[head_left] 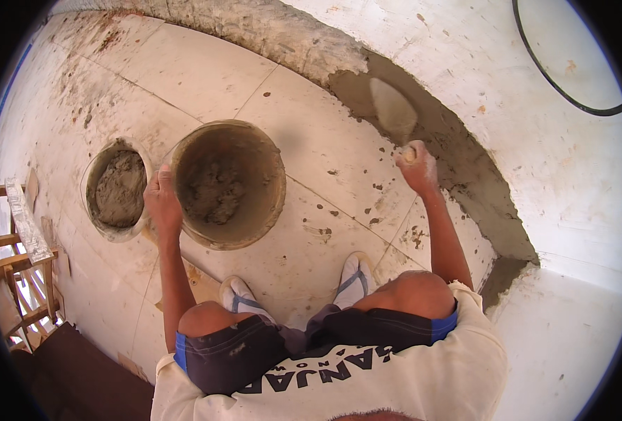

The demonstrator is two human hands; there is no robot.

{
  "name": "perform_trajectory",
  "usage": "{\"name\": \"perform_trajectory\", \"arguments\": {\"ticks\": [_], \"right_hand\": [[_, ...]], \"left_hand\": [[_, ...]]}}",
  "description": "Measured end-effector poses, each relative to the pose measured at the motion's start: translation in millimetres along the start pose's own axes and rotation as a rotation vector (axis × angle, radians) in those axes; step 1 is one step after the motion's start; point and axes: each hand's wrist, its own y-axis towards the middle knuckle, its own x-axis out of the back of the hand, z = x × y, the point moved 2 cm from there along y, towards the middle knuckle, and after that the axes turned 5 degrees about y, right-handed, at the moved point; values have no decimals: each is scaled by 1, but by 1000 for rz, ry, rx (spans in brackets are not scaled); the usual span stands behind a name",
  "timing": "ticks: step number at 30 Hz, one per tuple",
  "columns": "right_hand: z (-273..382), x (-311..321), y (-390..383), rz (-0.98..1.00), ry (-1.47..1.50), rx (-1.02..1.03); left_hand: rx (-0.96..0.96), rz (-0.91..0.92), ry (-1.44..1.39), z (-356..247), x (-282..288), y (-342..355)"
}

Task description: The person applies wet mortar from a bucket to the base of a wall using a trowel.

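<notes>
My right hand is closed round the handle of a pointing trowel. Its pale blade, slightly blurred, is over the band of wet grey mortar along the foot of the wall. My left hand grips the left rim of a large round bucket, which tilts a little. Lumps of mortar lie at its bottom. Just left of that hand stands a smaller bucket, filled with grey mortar.
The white wall rises at the right, with a black hose against it. Mortar splashes dot the tiled floor. A wooden frame stands at the left, beside a dark brown panel. My sandalled feet are between my arms.
</notes>
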Motion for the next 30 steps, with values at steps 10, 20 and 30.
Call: {"name": "perform_trajectory", "arguments": {"ticks": [10, 20, 30], "right_hand": [[-37, -75, 39, 410, -99, -171], [-8, -48, 38, 241, -127, -298], [-14, -17, 17, 43, -128, -208]], "left_hand": [[-3, 11, 15, -22, -9, -7], [24, 51, 88, -13, -1, -1], [19, 28, 38, -13, -1, 2]]}}
